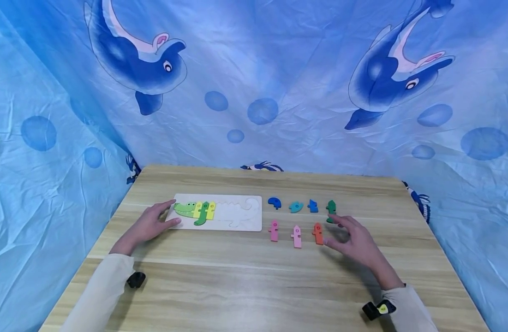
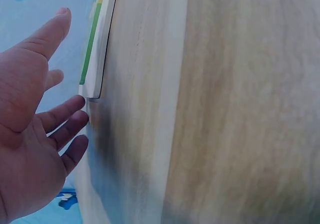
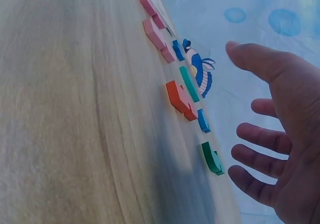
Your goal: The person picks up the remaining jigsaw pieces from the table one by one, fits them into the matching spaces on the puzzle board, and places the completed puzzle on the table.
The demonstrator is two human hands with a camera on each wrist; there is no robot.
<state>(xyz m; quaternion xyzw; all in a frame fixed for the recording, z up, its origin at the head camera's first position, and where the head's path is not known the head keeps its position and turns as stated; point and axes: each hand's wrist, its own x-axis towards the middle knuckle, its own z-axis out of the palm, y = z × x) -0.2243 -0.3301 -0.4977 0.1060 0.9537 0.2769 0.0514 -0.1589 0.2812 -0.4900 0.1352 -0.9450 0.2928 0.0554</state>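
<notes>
A white puzzle board (image 1: 245, 214) with a crocodile outline lies flat on the table. A green crocodile head (image 1: 185, 209) and several yellow and green pieces (image 1: 201, 212) fill its left part. My left hand (image 1: 152, 223) is spread at the board's left end, thumb near the front corner and fingers near the back one. My right hand (image 1: 357, 242) holds nothing and is held over the right end of the loose pieces, thumb beside the orange piece (image 1: 318, 234) and fingertips by the green piece (image 1: 331, 206). In the right wrist view its fingers are apart and relaxed.
Between board and right hand lie a magenta piece (image 1: 274, 230), a light pink piece (image 1: 296, 237), a dark blue piece (image 1: 274, 202), a teal piece (image 1: 295, 207) and a blue piece (image 1: 313, 206). Behind the wooden table (image 1: 237, 286) hangs a blue dolphin-print cloth (image 1: 299, 138).
</notes>
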